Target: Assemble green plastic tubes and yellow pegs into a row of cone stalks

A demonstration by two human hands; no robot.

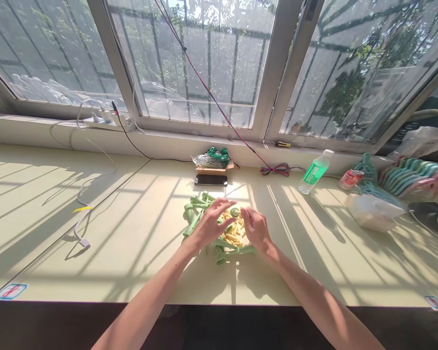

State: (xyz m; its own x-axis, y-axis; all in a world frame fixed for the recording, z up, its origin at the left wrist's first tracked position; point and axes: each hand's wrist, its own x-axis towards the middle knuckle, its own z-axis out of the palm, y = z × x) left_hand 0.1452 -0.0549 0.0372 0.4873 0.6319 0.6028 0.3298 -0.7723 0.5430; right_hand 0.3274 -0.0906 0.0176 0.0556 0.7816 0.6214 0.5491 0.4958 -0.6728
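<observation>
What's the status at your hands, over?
Left hand open, thumb and fingers apart. Right hand curled, fingertips by a rounded green part. Yellow pieces between; more green parts crowd around.

My pale-yellow bench (127,243) | in front of me: green plastic pieces (189,213) around small yellow sticks (233,239) | beyond them: phone (210,180), cardboard box (211,171) | to my left: white cable (83,242) | to my right: green-labelled bottle (314,171), red can (351,179), coiled cord (277,169)

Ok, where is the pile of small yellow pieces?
In the head view, the yellow pile lies on the table just right of centre, between the left hand and right hand, with green parts along its left and near sides.
</observation>
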